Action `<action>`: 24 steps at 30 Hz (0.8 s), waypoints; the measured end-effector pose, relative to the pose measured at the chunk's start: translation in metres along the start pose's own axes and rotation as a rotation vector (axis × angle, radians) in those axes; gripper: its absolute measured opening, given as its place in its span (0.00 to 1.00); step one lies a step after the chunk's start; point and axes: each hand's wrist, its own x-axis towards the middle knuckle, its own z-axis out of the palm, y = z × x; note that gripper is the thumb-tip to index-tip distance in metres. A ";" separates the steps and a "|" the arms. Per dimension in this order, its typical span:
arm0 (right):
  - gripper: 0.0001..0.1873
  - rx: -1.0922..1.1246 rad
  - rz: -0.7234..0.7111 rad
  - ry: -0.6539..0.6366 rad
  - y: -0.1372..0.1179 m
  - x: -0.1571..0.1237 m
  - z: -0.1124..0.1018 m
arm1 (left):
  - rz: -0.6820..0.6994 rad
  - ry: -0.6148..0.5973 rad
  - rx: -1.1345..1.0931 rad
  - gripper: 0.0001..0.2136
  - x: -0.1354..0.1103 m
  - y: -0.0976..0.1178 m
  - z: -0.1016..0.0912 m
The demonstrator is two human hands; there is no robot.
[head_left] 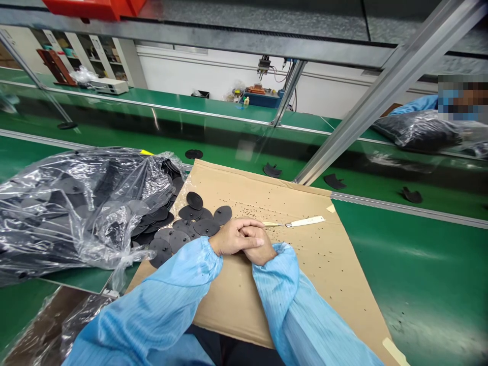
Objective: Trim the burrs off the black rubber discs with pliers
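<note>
My left hand [232,238] and my right hand [262,250] are clasped together over a cardboard sheet [229,300], the left lying over the right. Both are closed, and no object shows in them. Just past the fingertips is a slim yellowish tool [272,224], its near end hidden by my hands. To its right lies a white-handled knife [307,221], its tip towards that tool. Beside my left hand, several flat black discs [206,227] overlap, some with a small knob in the middle. Tiny dark bits are scattered over the cardboard.
A clear plastic bag [82,208] of black discs spills open at left. Curved black pieces [334,181] and another disc [193,154] lie on the green surface behind. A slanted metal post [358,117] rises at right. Farther right is another person's blue sleeve [415,105].
</note>
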 end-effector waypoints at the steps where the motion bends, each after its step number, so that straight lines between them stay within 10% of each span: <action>1: 0.09 0.002 -0.003 0.001 0.000 0.000 0.000 | 0.002 0.000 0.002 0.27 0.000 0.000 0.000; 24: 0.10 0.013 -0.001 -0.010 0.003 0.000 0.001 | 0.007 0.007 0.008 0.26 -0.001 0.000 0.000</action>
